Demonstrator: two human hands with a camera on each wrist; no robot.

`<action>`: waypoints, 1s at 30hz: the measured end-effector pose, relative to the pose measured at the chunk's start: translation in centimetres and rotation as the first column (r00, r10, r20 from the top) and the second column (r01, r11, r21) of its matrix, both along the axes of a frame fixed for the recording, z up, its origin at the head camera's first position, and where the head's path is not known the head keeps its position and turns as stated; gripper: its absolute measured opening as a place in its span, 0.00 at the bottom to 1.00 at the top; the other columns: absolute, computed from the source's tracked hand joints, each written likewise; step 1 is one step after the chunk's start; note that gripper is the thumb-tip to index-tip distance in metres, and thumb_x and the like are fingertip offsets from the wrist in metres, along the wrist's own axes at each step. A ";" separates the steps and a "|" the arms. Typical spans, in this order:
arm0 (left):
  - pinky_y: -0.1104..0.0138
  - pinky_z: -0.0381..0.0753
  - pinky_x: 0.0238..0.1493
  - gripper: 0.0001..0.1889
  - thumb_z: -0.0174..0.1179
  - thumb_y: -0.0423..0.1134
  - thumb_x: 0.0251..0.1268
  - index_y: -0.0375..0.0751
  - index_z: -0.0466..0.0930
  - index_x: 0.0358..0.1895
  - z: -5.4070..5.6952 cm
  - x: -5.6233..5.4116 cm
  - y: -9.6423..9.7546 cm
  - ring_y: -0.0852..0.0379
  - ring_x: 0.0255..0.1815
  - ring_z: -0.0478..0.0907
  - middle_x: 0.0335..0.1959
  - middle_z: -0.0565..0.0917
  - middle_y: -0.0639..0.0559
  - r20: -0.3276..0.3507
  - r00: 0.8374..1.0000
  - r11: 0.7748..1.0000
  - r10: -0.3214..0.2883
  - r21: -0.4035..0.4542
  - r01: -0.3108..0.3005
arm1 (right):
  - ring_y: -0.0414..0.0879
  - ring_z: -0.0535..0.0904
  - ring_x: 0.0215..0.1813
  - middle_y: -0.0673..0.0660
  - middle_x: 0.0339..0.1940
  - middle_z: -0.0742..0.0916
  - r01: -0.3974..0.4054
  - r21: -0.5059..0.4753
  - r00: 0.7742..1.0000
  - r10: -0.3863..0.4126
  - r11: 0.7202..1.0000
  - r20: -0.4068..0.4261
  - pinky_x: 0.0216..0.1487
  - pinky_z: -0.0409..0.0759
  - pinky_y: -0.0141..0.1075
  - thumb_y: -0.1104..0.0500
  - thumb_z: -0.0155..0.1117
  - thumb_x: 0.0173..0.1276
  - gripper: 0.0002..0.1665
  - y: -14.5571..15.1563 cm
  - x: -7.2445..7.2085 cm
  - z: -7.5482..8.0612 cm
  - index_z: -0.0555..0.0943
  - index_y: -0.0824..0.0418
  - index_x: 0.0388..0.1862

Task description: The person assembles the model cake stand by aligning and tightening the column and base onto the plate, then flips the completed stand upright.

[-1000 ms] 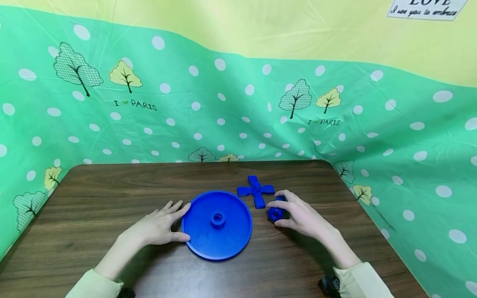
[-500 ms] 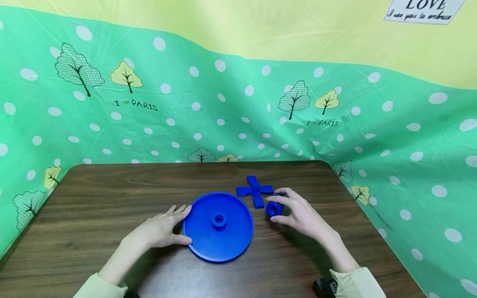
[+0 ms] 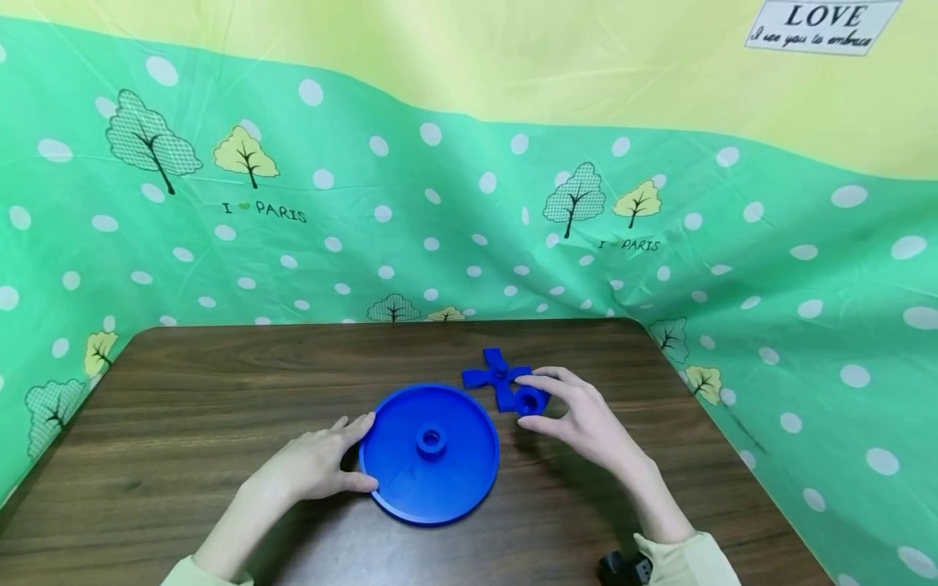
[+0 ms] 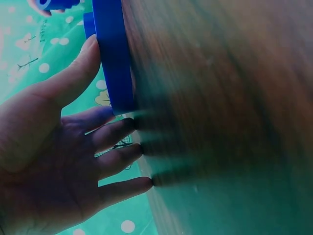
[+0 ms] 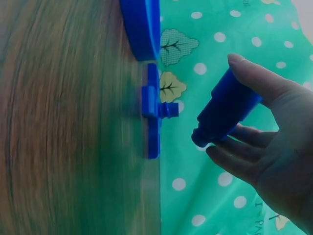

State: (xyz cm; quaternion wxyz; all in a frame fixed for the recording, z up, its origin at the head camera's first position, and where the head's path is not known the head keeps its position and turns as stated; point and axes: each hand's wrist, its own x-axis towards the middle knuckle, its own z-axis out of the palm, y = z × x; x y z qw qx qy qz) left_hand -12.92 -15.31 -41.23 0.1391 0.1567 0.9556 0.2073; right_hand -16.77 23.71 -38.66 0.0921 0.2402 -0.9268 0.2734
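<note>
A round blue disc (image 3: pixel 410 496) with a raised rim and a hollow hub in its centre lies on the table. My left hand (image 3: pixel 311 464) rests at its left edge, thumb and index finger touching the rim, the other fingers spread out in the left wrist view. My right hand (image 3: pixel 586 419) holds a stepped blue cylinder (image 5: pixel 227 105) with a hole in its end, off the table and tilted, between thumb and fingers. Close beside it lies a blue cross-shaped piece (image 3: pixel 498 376) with a short peg standing up, seen from the side in the right wrist view.
The dark wood-grain table (image 3: pixel 242 382) is bordered at the back and right by a green and yellow dotted cloth (image 3: pixel 454 212). A black device (image 3: pixel 623 567) sits at the right wrist, by the sleeve.
My right hand has moved left with the cylinder, which has been lifted and turned so its open end faces the camera, nearer the cross piece. The left hand stays at the disc.
</note>
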 end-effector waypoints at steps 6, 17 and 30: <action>0.29 0.71 0.66 0.53 0.73 0.64 0.53 0.45 0.63 0.80 0.0 0.4 0.3 0.23 0.71 0.70 0.77 0.68 0.30 0.005 1.000 1.000 0.019 0.013 -0.019 | 0.50 0.83 0.65 0.50 0.63 0.86 0.015 -0.055 1.000 -0.016 0.998 -0.012 0.62 0.84 0.51 0.44 0.77 0.62 0.32 -0.6 0.3 0.5 0.82 0.41 0.66; 0.29 0.70 0.66 0.53 0.75 0.62 0.53 0.43 0.62 0.80 -0.1 1.3 1.1 0.25 0.74 0.68 0.76 0.69 0.32 0.025 0.999 0.998 0.046 0.040 -0.047 | 0.45 0.85 0.62 0.49 0.62 0.87 0.078 -0.229 0.995 -0.061 0.970 0.080 0.61 0.86 0.43 0.44 0.76 0.64 0.31 -1.6 0.9 1.1 0.81 0.40 0.66; 0.27 0.66 0.68 0.52 0.73 0.61 0.57 0.40 0.60 0.80 -0.1 2.2 1.6 0.30 0.80 0.61 0.80 0.65 0.38 0.058 0.997 0.998 0.051 0.035 -0.053 | 0.45 0.88 0.58 0.47 0.57 0.90 0.127 -0.348 0.986 -0.082 0.929 0.143 0.61 0.87 0.47 0.43 0.76 0.63 0.28 -3.6 1.7 0.5 0.82 0.39 0.62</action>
